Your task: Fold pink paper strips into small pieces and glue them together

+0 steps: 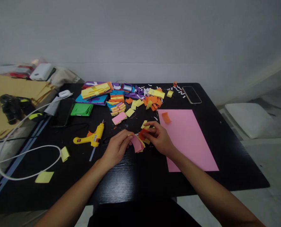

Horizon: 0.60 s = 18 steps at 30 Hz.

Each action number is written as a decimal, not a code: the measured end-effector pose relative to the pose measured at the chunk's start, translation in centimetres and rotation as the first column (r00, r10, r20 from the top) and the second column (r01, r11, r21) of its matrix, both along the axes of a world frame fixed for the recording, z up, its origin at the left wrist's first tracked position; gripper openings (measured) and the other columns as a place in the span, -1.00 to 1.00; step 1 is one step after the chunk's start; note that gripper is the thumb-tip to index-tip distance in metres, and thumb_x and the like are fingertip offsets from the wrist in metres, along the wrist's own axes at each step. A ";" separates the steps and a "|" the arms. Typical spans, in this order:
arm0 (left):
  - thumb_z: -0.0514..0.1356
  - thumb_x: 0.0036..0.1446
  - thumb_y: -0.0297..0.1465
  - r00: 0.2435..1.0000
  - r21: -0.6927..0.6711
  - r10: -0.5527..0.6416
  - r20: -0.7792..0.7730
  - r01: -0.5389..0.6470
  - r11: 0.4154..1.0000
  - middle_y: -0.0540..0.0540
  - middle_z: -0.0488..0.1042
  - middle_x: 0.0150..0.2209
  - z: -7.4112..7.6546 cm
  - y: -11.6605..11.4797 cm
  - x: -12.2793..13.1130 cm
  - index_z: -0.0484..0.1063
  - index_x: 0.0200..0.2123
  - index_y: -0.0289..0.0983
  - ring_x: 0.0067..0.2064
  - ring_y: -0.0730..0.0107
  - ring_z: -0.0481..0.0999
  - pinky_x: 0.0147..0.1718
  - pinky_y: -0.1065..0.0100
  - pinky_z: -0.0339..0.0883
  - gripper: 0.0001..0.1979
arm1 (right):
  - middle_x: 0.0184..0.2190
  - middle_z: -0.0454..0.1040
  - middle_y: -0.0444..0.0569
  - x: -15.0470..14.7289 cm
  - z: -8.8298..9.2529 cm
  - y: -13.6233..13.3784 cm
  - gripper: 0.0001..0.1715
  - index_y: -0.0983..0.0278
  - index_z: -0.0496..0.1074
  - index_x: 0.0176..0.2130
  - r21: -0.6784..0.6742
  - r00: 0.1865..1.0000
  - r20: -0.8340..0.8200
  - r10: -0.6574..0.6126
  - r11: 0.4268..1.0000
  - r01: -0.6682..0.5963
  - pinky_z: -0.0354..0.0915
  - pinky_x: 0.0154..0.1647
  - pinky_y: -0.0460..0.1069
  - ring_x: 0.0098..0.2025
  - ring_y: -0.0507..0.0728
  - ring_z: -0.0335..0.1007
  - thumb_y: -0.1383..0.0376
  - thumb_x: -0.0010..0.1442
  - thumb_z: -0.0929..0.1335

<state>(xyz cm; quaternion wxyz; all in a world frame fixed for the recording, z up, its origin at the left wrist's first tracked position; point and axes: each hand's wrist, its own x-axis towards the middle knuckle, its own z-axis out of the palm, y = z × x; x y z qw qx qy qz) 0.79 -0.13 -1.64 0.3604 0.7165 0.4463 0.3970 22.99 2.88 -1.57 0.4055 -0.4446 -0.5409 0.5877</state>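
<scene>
My left hand (118, 146) pinches a small fanned stack of pink and yellow paper pieces (137, 144) above the black table. Close by on the right, my right hand (159, 137) grips an orange paper piece (144, 133) between thumb and fingers, near the stack. Yellow paper pieces (144, 124) lie just behind the hands. A large pink sheet (190, 138) lies flat beneath my right forearm, with one curled orange piece (166, 118) on its far left corner. To the left of my left hand lies a yellow glue gun (93, 135) with a glue stick at its rear.
Loose orange pieces (154, 101), folded paper bundles (118, 102) and a green stack (82, 109) fill the table's back. A phone (192, 95) lies back right, another phone (63, 112) left. A white cable (29, 116) loops across the left side, near yellow scraps (44, 177).
</scene>
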 end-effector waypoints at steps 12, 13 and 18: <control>0.27 0.37 -0.20 0.991 -0.166 0.096 0.087 -0.081 0.983 0.02 0.61 -0.34 -0.3 -0.4 0.0 0.42 -0.11 -0.19 -0.36 0.39 0.58 -0.39 0.43 0.42 -0.80 | -0.28 0.49 -0.20 -0.5 -0.8 -0.2 -0.48 0.14 0.21 -0.28 -0.014 0.999 -0.033 -0.002 1.000 0.002 0.50 -0.22 0.00 -0.29 0.06 0.54 0.19 0.05 0.59; 0.27 0.37 -0.19 0.993 -0.161 0.090 0.073 -0.078 0.984 0.03 0.61 -0.35 -0.3 -0.5 0.0 0.43 -0.13 -0.19 -0.37 0.40 0.58 -0.40 0.44 0.40 -0.79 | -0.31 0.50 -0.20 -0.5 -0.7 -0.2 -0.50 0.14 0.21 -0.30 -0.003 1.000 -0.026 0.004 1.000 -0.004 0.50 -0.19 0.01 -0.28 0.08 0.54 0.19 0.06 0.58; 0.28 0.38 -0.16 0.999 -0.085 0.044 0.007 -0.044 0.995 0.00 0.62 -0.31 -0.4 -0.4 -0.2 0.49 -0.15 -0.20 -0.32 0.39 0.60 -0.35 0.43 0.43 -0.78 | -0.39 0.58 -0.16 -0.9 -0.7 -0.5 -0.66 0.18 0.36 -0.31 0.039 0.997 0.075 0.003 0.999 -0.006 0.50 -0.13 0.07 -0.29 0.13 0.58 0.16 0.12 0.56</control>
